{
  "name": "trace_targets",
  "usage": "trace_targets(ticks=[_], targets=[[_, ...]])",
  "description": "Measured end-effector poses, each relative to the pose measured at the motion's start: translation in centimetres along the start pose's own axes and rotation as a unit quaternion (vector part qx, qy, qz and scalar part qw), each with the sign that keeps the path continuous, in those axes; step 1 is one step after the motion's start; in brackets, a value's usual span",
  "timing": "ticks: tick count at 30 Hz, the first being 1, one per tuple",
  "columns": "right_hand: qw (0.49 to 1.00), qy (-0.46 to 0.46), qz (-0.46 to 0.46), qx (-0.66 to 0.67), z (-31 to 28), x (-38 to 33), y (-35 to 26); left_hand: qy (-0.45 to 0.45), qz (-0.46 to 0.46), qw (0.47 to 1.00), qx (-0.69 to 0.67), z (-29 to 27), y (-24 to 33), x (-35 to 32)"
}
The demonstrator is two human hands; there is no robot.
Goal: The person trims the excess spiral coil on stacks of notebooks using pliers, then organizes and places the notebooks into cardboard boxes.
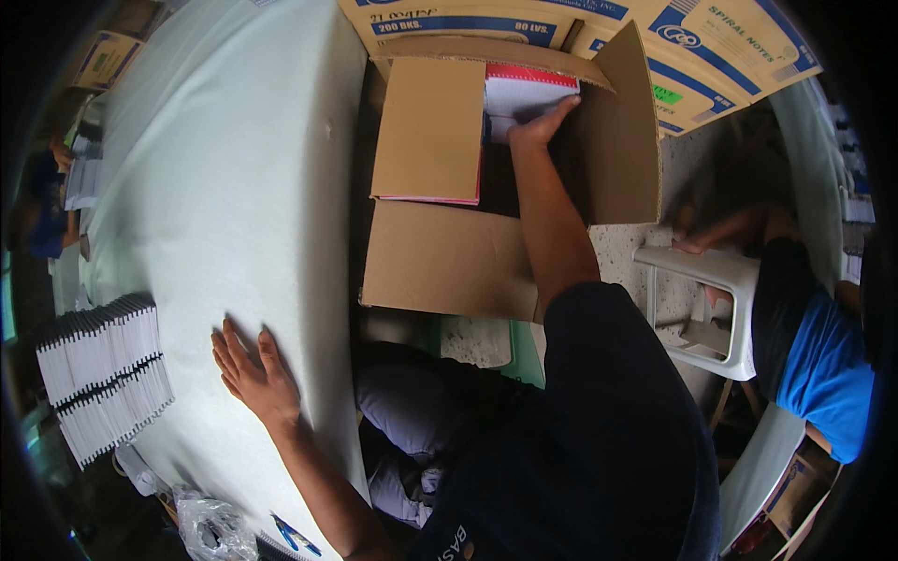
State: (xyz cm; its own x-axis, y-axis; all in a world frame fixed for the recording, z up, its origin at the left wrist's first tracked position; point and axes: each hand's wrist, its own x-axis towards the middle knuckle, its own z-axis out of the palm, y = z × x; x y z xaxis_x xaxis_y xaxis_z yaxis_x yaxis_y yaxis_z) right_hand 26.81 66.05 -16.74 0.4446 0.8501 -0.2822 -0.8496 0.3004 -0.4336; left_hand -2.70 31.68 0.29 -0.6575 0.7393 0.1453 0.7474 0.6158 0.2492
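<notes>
My left hand point(255, 381) lies flat on the white-covered table point(215, 234), fingers spread, holding nothing. My right arm reaches into an open cardboard box point(440, 257) beside the table. In there my right hand point(540, 123) grips the near edge of a stack of white-paged notebooks point(528, 96) with a red edge along the top; some of its fingers are hidden. Next to that stack, a brown cardboard sheet point(430, 126) covers another stack, whose red edge shows beneath it.
Closed cartons point(730, 47) stand behind the box. Rows of spiral notebooks point(103, 374) are piled at the table's left, near blue-handled pliers point(296, 534) and a clear plastic bag point(213, 528). A co-worker in blue point(823, 365) is beside a white stool point(744, 309) at right.
</notes>
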Motion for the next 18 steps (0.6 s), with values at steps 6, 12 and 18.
trace_targets(ticks=[6,12,18], targets=[[1.0,0.021,0.006,-0.013,-0.4,-0.2,-0.4,-0.004,-0.017,1.0,-0.001,0.0,0.2,0.0],[0.999,0.018,0.014,-0.047,-0.5,0.0,-0.4,-0.006,-0.022,1.0,-0.011,-0.3,0.3,-0.2],[0.998,0.04,0.041,-0.03,-0.6,-0.2,-1.0,-0.013,-0.019,1.0,-0.004,-0.3,0.4,0.0]])
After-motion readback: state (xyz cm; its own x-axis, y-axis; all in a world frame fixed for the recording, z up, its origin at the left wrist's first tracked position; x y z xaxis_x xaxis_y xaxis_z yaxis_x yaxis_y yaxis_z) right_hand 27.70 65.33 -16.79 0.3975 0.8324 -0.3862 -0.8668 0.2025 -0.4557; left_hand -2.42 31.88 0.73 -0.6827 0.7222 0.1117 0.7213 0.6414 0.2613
